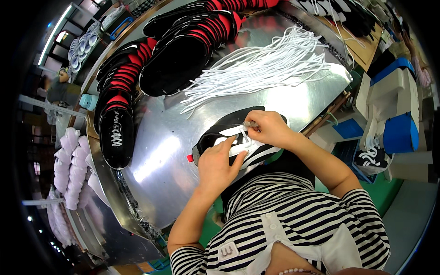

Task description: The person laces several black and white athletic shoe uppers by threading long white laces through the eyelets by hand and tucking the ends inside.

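A black and white shoe upper (256,150) with a red heel tab lies at the table's near edge, in front of my body. My left hand (215,166) holds it near the heel end, thumb and index finger lying apart across the lacing area. My right hand (271,129) is closed in a pinch around a small tool with a grey-beige handle (250,124). Its thin tip points left over the eyelets. A white shoelace (245,135) runs through the upper between my hands. My left hand's other fingers are partly hidden.
White shoelaces (261,68) lie in a loose bundle on the metal table (158,183). Nested black and red shoe uppers (176,59) stand in rows behind and left, one laced upper (117,137) nearest. White machines with blue parts (398,133) stand at right.
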